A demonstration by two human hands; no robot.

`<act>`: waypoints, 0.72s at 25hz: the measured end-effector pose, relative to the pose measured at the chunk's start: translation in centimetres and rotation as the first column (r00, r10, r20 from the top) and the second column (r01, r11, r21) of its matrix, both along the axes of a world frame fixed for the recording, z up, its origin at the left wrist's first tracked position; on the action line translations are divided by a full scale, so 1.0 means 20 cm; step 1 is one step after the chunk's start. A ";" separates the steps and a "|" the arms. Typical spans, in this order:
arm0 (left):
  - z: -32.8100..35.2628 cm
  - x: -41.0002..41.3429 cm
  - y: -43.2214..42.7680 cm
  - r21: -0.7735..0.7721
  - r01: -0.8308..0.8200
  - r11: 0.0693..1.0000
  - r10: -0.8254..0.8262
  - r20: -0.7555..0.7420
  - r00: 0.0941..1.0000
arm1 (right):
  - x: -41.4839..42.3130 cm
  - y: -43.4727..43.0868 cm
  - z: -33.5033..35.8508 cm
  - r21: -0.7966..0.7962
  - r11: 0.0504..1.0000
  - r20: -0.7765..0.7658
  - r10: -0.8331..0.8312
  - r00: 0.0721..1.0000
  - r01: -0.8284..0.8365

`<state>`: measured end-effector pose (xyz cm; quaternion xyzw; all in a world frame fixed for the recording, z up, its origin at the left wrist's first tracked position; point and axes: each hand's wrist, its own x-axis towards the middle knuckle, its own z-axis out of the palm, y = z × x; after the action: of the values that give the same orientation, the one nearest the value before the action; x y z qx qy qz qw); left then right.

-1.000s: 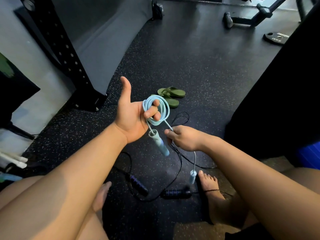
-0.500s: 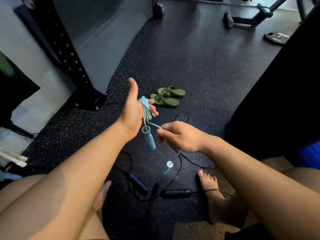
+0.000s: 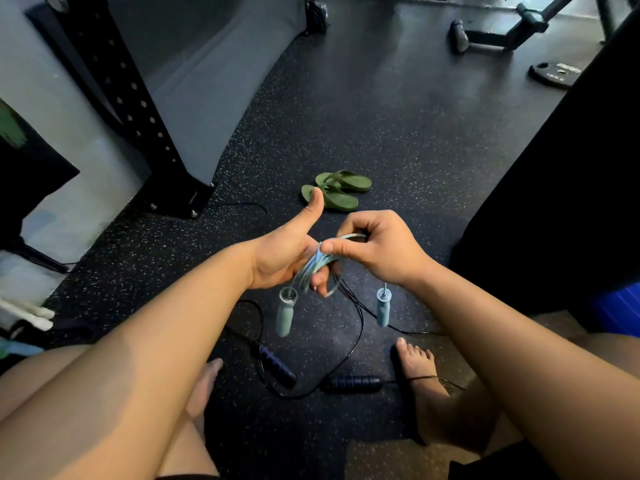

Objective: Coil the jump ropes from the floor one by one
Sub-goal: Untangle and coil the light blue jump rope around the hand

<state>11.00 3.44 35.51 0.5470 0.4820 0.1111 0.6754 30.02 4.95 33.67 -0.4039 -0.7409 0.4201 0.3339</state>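
Observation:
A light blue jump rope [image 3: 313, 266] is gathered in loops around the fingers of my left hand [image 3: 287, 258], whose thumb points up. My right hand [image 3: 375, 249] pinches the rope's cord at the top of the loops, close against the left hand. One blue handle [image 3: 285, 315] dangles below my left hand. The other blue handle [image 3: 382, 308] hangs under my right wrist. A black jump rope [image 3: 349, 351] lies loose on the floor below, its two dark handles [image 3: 277, 367] [image 3: 355, 384] between my bare feet.
Green flip-flops [image 3: 336, 190] lie on the speckled rubber floor beyond my hands. A black perforated rack post [image 3: 138, 133] stands at the left. A weight plate [image 3: 557, 74] and bench frame [image 3: 502, 29] sit far right. A dark block [image 3: 571, 202] fills the right side.
My right hand rose from below the left hand to the top of the loops, drawing the cord over. The second blue handle lifted off the floor and now hangs under my right wrist.

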 end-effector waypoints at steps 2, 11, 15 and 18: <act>0.02 -0.01 0.00 -0.090 0.029 0.996 -0.020 0.102 0.995 | 0.00 0.02 -0.03 -0.054 0.998 -0.062 -0.016 0.998 0.013; 0.05 -0.02 0.00 -0.105 -0.022 0.994 0.044 0.210 0.977 | 0.00 0.05 -0.10 -0.163 0.987 -0.062 -0.006 0.998 -0.004; 0.06 -0.04 0.00 -0.135 -0.154 0.979 0.194 0.371 0.908 | -0.01 0.05 -0.15 -0.320 0.946 -0.040 -0.059 0.997 0.043; 0.08 -0.06 0.02 -0.219 -0.358 0.908 0.418 0.532 0.736 | 0.00 0.04 -0.21 -0.402 0.914 0.195 0.033 0.980 0.049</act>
<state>9.74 3.82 37.10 0.3410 0.3672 0.3824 0.7763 29.94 5.79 29.40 -0.5070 -0.6656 0.5207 0.1696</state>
